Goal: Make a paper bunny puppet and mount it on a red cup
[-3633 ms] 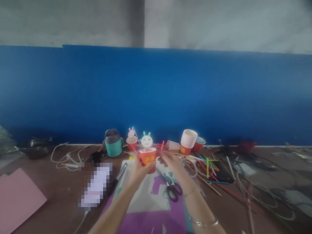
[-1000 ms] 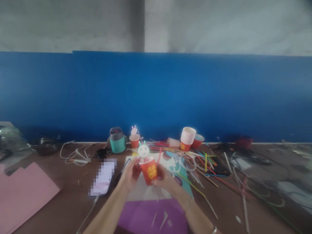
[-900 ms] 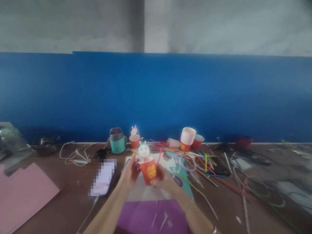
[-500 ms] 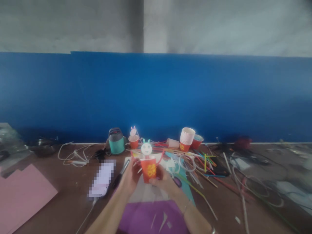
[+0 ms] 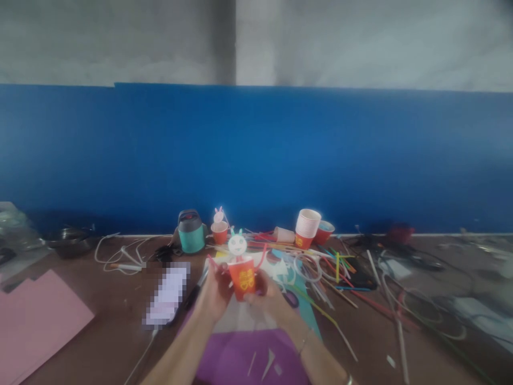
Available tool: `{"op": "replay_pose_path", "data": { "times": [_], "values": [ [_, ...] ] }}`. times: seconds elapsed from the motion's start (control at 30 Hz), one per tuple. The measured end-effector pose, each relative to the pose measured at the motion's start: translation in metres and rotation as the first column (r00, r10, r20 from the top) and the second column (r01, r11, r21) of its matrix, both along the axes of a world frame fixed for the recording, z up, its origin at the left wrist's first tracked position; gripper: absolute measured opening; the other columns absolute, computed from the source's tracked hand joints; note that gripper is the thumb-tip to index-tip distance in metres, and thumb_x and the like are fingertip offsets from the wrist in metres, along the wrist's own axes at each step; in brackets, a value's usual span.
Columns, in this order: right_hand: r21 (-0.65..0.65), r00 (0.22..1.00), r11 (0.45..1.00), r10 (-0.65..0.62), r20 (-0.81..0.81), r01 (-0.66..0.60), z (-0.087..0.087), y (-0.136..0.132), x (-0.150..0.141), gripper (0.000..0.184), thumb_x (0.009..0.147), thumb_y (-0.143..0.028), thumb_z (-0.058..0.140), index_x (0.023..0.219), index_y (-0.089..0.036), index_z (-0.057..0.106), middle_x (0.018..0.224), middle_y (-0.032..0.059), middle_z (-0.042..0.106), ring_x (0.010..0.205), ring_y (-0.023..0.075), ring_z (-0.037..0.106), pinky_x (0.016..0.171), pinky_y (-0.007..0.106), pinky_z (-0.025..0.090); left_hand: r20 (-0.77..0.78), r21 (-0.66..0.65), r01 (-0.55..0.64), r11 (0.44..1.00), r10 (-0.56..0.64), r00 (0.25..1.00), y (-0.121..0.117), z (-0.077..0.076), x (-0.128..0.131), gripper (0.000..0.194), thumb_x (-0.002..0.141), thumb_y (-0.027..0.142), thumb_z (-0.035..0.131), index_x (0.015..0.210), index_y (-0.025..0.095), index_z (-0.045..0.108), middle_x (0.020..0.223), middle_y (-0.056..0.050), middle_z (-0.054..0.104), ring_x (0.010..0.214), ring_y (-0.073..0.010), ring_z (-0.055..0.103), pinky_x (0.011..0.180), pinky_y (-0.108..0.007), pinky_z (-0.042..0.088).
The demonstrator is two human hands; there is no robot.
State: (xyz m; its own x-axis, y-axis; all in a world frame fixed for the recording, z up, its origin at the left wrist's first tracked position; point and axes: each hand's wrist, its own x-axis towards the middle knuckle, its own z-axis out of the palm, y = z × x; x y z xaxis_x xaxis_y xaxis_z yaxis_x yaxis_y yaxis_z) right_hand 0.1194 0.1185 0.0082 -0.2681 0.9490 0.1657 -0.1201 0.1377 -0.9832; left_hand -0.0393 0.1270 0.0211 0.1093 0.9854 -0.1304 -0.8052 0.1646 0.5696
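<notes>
Between my hands is a red paper cup [image 5: 243, 280] with yellow characters on its front, tilted slightly to the left. A round white paper face [image 5: 237, 244] with green ears stands above its rim, and red straw pieces [image 5: 262, 255] stick up at its sides. My right hand [image 5: 267, 295] is closed on the cup's right side, thumb across the lower front. My left hand [image 5: 217, 291] is closed at the left side, by a red straw piece; its fingertips are partly hidden behind the cup. White paper and purple sheets [image 5: 248, 353] lie beneath.
Stacked paper cups [image 5: 308, 224], a lying cup [image 5: 284, 235] and a similar cup figure [image 5: 219, 232] stand at the back. A teal-and-grey container [image 5: 191, 235] is left of them. Loose straws [image 5: 320, 294] cover the right; a phone [image 5: 168, 294] and pink paper [image 5: 44, 326] lie left.
The cup has tipped a little to the left in my hands, and its paper face has shifted left and slightly down. Both hands keep their hold.
</notes>
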Motion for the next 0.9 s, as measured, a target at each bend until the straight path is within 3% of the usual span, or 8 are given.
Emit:
{"op": "replay_pose_path", "data": {
  "times": [0.23, 0.47, 0.57, 0.77, 0.83, 0.87, 0.9],
  "values": [
    [0.072, 0.984, 0.995, -0.073, 0.163, 0.062, 0.004, -0.004, -0.002, 0.057, 0.063, -0.029, 0.073, 0.116, -0.020, 0.054, 0.105, 0.0093, 0.067, 0.093, 0.0258, 0.064, 0.073, 0.035, 0.053, -0.088, -0.025, -0.023, 0.999, 0.021, 0.996, 0.004, -0.004, 0.005, 0.040, 0.085, 0.052, 0.057, 0.101, 0.016, 0.066, 0.088, -0.005, 0.071, 0.070, -0.0168, 0.063, 0.064, -0.027, 0.048],
    [0.077, 0.981, 0.994, -0.085, 0.176, 0.072, 0.004, -0.004, -0.002, 0.054, 0.063, -0.024, 0.071, 0.114, -0.020, 0.054, 0.103, 0.0088, 0.068, 0.091, 0.0247, 0.064, 0.071, 0.034, 0.054, -0.122, -0.082, -0.101, 0.992, 0.091, 0.988, 0.005, -0.004, 0.006, 0.027, 0.085, 0.037, 0.062, 0.092, 0.012, 0.069, 0.080, -0.006, 0.072, 0.064, -0.0156, 0.063, 0.060, -0.025, 0.048],
    [0.100, 0.977, 0.992, -0.094, 0.192, 0.076, 0.003, -0.004, -0.002, 0.051, 0.065, -0.022, 0.070, 0.114, -0.021, 0.054, 0.103, 0.0084, 0.068, 0.091, 0.0245, 0.065, 0.070, 0.033, 0.054, -0.173, -0.067, -0.157, 0.985, 0.144, 0.974, 0.003, -0.002, 0.008, 0.028, 0.082, 0.040, 0.064, 0.091, 0.014, 0.068, 0.077, -0.004, 0.071, 0.061, -0.0146, 0.062, 0.057, -0.024, 0.046],
    [0.176, 0.954, 0.980, -0.138, 0.266, 0.092, 0.005, -0.006, 0.002, 0.050, 0.069, -0.030, 0.072, 0.115, -0.021, 0.056, 0.100, 0.0078, 0.069, 0.084, 0.0233, 0.066, 0.064, 0.032, 0.055, -0.224, -0.058, -0.139, 0.989, 0.123, 0.967, 0.000, 0.012, 0.015, 0.037, 0.083, 0.050, 0.060, 0.095, 0.015, 0.068, 0.087, -0.008, 0.073, 0.069, -0.0204, 0.067, 0.063, -0.029, 0.050],
    [0.254, 0.910, 0.939, -0.301, 0.287, 0.230, 0.015, -0.007, 0.007, 0.042, 0.075, -0.035, 0.067, 0.114, -0.020, 0.058, 0.098, 0.0081, 0.069, 0.083, 0.0228, 0.066, 0.065, 0.033, 0.054, -0.258, -0.096, -0.176, 0.980, 0.146, 0.955, 0.002, 0.016, 0.017, 0.036, 0.080, 0.048, 0.064, 0.094, 0.016, 0.068, 0.089, -0.009, 0.073, 0.072, -0.0216, 0.068, 0.064, -0.029, 0.050],
    [0.330, 0.858, 0.885, -0.425, 0.289, 0.327, 0.022, -0.008, 0.010, 0.037, 0.079, -0.037, 0.063, 0.111, -0.020, 0.059, 0.097, 0.0083, 0.068, 0.084, 0.0228, 0.065, 0.068, 0.034, 0.053, -0.276, -0.108, -0.194, 0.975, 0.158, 0.948, 0.003, 0.018, 0.017, 0.036, 0.078, 0.048, 0.066, 0.095, 0.016, 0.068, 0.089, -0.009, 0.073, 0.074, -0.0220, 0.068, 0.064, -0.029, 0.049],
    [0.427, 0.777, 0.796, -0.566, 0.274, 0.429, 0.031, -0.008, 0.012, 0.032, 0.083, -0.037, 0.059, 0.110, -0.020, 0.060, 0.101, 0.0094, 0.067, 0.090, 0.0234, 0.063, 0.074, 0.036, 0.052, -0.292, -0.102, -0.205, 0.973, 0.168, 0.942, 0.004, 0.020, 0.017, 0.038, 0.076, 0.048, 0.068, 0.096, 0.016, 0.068, 0.090, -0.009, 0.073, 0.076, -0.0224, 0.068, 0.065, -0.029, 0.049]
  ]
}}
